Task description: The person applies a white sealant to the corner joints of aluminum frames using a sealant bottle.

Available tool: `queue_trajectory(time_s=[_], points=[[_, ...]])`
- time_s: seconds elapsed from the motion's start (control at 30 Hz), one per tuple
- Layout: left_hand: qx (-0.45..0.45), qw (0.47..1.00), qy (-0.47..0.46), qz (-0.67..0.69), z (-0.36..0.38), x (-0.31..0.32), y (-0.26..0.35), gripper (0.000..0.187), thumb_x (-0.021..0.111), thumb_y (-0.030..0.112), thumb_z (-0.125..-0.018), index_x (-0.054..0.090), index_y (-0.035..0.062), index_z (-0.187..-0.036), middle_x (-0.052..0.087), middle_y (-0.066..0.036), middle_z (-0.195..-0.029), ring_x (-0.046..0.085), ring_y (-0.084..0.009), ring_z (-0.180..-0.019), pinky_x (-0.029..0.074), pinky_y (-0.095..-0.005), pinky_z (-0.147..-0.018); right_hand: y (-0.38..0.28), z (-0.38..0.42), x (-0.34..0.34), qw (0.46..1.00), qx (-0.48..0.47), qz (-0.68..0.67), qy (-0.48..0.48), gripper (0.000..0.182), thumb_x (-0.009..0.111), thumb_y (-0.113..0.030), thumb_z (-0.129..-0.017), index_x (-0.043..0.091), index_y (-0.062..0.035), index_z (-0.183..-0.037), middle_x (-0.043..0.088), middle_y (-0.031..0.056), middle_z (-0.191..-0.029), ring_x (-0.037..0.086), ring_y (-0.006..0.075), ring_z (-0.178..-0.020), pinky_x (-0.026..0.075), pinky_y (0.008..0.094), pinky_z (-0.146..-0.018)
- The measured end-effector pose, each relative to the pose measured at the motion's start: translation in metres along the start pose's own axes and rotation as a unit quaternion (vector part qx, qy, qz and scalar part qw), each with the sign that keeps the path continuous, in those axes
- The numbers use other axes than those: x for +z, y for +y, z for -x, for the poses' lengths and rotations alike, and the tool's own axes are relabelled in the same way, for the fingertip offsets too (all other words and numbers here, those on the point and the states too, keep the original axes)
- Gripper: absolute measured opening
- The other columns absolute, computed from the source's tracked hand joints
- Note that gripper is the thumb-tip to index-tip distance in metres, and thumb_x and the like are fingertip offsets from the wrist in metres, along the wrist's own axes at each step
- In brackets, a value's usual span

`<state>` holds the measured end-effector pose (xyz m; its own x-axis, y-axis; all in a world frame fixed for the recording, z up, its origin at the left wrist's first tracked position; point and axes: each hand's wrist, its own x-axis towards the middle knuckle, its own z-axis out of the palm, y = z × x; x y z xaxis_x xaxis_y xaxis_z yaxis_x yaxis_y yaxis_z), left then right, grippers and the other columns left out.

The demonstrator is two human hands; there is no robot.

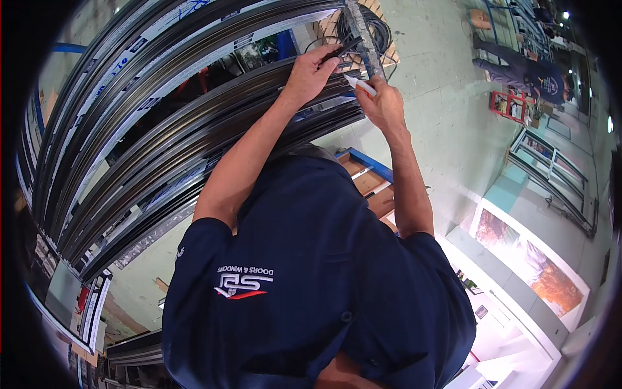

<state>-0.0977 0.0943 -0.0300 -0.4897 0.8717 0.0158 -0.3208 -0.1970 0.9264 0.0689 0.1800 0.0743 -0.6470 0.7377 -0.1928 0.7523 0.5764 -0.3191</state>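
Note:
My left hand (pixel 312 72) pinches the end of a dark strip (pixel 346 48) between thumb and fingers, above the ends of the stacked profiles. Close by on the right, my right hand (pixel 383 106) is closed around a small white bottle with a pointed nozzle (pixel 363 85) and an orange patch. The nozzle points up and left, towards the left hand's fingertips. Below both hands lie long dark window-frame profiles (pixel 214 107), which run off to the left in rows. A paint-spotted metal upright (pixel 365 39) stands just beyond the right hand.
A coil of black cable (pixel 379 32) rests on a wooden pallet (pixel 390 57) behind the upright. A blue-edged wooden trolley (pixel 369 170) is beside my body. Farther right, a person (pixel 541 74) bends near a red crate (pixel 508 106), and frames (pixel 554 168) lie on the floor.

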Motion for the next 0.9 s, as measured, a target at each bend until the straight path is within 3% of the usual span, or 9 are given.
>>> queue_trajectory(time_s=[0.33, 0.5, 0.9], points=[[-0.002, 1.000, 0.012, 0.017, 0.000, -0.001, -0.004, 0.033, 0.064, 0.008, -0.101, 0.067, -0.0042, -0.132, 0.075, -0.010, -0.103, 0.070, -0.0127, -0.089, 0.058, -0.0260, -0.080, -0.002, -0.009, -0.008, 0.999, 0.026, 0.043, -0.007, 0.030, 0.071, -0.032, -0.090, 0.073, -0.0032, -0.100, 0.074, 0.0211, -0.080, 0.074, 0.0405, -0.079, 0.057, 0.0488, -0.076], [-0.020, 1.000, -0.014, -0.013, 0.001, -0.004, 0.002, 0.036, 0.059, 0.005, -0.106, 0.060, -0.0057, -0.141, 0.072, -0.011, -0.114, 0.067, -0.0139, -0.097, 0.059, -0.0296, -0.091, 0.008, -0.013, -0.011, 0.997, 0.047, 0.065, -0.002, 0.036, 0.071, -0.035, -0.090, 0.073, -0.0013, -0.102, 0.074, 0.0219, -0.081, 0.074, 0.0400, -0.079, 0.056, 0.0468, -0.074], [-0.018, 1.000, -0.018, 0.013, -0.001, -0.003, -0.002, 0.034, 0.059, 0.004, -0.106, 0.061, -0.0060, -0.138, 0.071, -0.011, -0.116, 0.067, -0.0146, -0.101, 0.058, -0.0299, -0.089, 0.001, -0.007, -0.008, 0.999, 0.013, 0.045, 0.001, 0.030, 0.072, -0.032, -0.088, 0.073, -0.0038, -0.098, 0.074, 0.0212, -0.078, 0.075, 0.0399, -0.080, 0.057, 0.0508, -0.076]])
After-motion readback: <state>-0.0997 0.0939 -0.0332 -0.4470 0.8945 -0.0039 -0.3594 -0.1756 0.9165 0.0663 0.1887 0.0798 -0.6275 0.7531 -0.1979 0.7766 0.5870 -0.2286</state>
